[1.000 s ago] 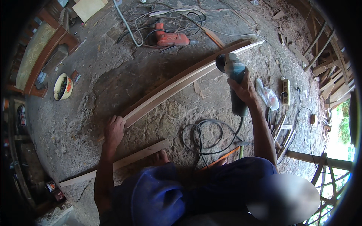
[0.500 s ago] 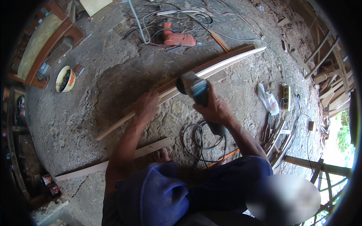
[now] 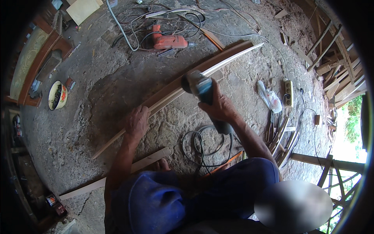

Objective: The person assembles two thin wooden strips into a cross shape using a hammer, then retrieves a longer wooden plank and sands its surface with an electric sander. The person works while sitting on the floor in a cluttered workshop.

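Observation:
My right hand (image 3: 223, 105) is wrapped round the body of an angle grinder (image 3: 205, 90). The grinder's head lies over the middle of a long, pale wooden strip (image 3: 157, 107); whether its disc touches the wood cannot be made out. Further down the strip, toward its near left end, my left hand (image 3: 137, 121) grips it with fingers curled over the top. Against the strip's far side runs a darker, reddish-brown board (image 3: 230, 51), slightly curved. The grinder's cord (image 3: 187, 150) loops on the floor below my right forearm.
A red power drill (image 3: 169, 41) lies among tangled cables at the back. A bowl (image 3: 58, 95) with dark contents stands left. At right are a plastic bag (image 3: 269, 97), a power strip (image 3: 288, 93) and scrap wood (image 3: 343, 84). Another plank (image 3: 117, 175) lies near my foot.
The whole view has shifted, moving the floor items leftward. Along the strip, the grinder has gone a little toward the far end, and the gap between my hands has widened. Both grips persist.

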Demonstrator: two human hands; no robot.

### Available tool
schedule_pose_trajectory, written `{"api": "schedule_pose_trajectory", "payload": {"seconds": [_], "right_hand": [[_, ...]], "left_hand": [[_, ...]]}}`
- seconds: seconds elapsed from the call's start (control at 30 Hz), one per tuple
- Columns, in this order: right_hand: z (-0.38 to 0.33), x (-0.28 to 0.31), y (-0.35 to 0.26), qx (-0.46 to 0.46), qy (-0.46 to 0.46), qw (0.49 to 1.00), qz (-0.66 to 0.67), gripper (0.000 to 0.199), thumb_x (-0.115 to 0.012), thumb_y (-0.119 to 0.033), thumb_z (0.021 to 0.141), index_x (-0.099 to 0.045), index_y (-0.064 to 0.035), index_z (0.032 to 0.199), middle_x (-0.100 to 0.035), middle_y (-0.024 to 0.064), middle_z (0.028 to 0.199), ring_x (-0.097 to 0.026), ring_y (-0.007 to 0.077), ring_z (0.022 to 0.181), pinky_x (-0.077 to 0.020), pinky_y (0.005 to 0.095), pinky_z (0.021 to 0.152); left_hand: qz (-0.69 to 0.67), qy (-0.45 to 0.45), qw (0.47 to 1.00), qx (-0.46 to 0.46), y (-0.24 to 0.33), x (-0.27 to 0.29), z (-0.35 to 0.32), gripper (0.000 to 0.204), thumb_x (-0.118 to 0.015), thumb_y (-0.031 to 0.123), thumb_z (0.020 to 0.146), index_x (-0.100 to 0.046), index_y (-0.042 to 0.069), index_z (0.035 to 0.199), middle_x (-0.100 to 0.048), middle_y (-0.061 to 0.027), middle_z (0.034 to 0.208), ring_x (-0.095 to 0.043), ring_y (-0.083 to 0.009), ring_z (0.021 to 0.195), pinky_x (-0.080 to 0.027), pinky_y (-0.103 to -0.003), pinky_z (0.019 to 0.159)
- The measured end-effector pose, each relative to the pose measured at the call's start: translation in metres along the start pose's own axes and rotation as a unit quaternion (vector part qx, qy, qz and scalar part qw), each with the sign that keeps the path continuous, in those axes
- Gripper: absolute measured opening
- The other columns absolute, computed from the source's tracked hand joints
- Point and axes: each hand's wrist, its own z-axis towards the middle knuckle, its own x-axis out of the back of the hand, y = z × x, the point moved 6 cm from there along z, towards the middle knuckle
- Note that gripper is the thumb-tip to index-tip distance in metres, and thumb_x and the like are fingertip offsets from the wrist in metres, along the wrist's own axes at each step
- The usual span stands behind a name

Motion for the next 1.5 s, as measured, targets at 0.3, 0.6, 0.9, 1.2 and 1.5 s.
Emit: {"api": "schedule_pose_trajectory", "payload": {"seconds": [0.3, 0.6, 0.9, 1.2, 1.5], "right_hand": [[0.032, 0.078, 0.086, -0.084, 0.107, 0.991, 0.006, 0.104, -0.075, -0.046, 0.086, -0.015, -0.0009, 0.158, -0.067, 0.0336, 0.120, -0.067, 0.0484, 0.113, -0.0529, 0.0507, 0.096], [-0.003, 0.082, 0.065, -0.027, 0.163, 0.984, 0.066, 0.096, -0.078, -0.039, 0.088, -0.021, -0.0017, 0.155, -0.066, 0.0291, 0.122, -0.066, 0.0418, 0.114, -0.0521, 0.0482, 0.096], [-0.011, 0.015, -0.010, 0.015, 0.043, 0.998, 0.052, 0.106, -0.078, -0.038, 0.086, -0.010, -0.0023, 0.159, -0.067, 0.0348, 0.115, -0.068, 0.0508, 0.107, -0.0540, 0.0534, 0.093], [-0.009, -0.019, -0.033, 0.047, -0.011, 0.999, 0.001, 0.110, -0.077, -0.040, 0.086, -0.007, 0.0041, 0.160, -0.065, 0.0381, 0.120, -0.066, 0.0525, 0.112, -0.0511, 0.0510, 0.100], [0.003, 0.021, 0.029, -0.052, 0.014, 0.998, 0.022, 0.111, -0.075, -0.044, 0.087, -0.006, 0.0018, 0.160, -0.067, 0.0353, 0.118, -0.069, 0.0490, 0.107, -0.0550, 0.0510, 0.094]], "left_hand": [[0.005, -0.007, 1.000, 0.011, -0.010, -0.009, -0.003, 0.012, -0.062, 0.020, 0.100, -0.058, 0.010, 0.098, -0.065, -0.0110, 0.101, -0.065, -0.0346, 0.101, -0.054, -0.048, 0.084], [0.056, -0.097, 0.989, 0.096, -0.103, 0.040, -0.094, 0.012, -0.058, 0.017, 0.101, -0.058, 0.005, 0.100, -0.060, -0.0174, 0.101, -0.058, -0.0404, 0.100, -0.047, -0.052, 0.087], [-0.001, 0.007, 0.999, -0.040, 0.013, -0.013, 0.032, 0.017, -0.061, 0.022, 0.100, -0.058, 0.006, 0.102, -0.065, -0.0146, 0.103, -0.064, -0.0370, 0.102, -0.051, -0.051, 0.086], [-0.004, -0.005, 0.999, -0.036, 0.025, -0.013, 0.037, 0.014, -0.060, 0.020, 0.100, -0.057, 0.006, 0.101, -0.065, -0.0137, 0.104, -0.065, -0.0353, 0.103, -0.054, -0.048, 0.084], [0.043, -0.033, 0.998, -0.018, 0.024, -0.019, 0.036, 0.014, -0.059, 0.021, 0.101, -0.055, 0.008, 0.099, -0.065, -0.0124, 0.104, -0.066, -0.0339, 0.104, -0.055, -0.047, 0.085]]}}
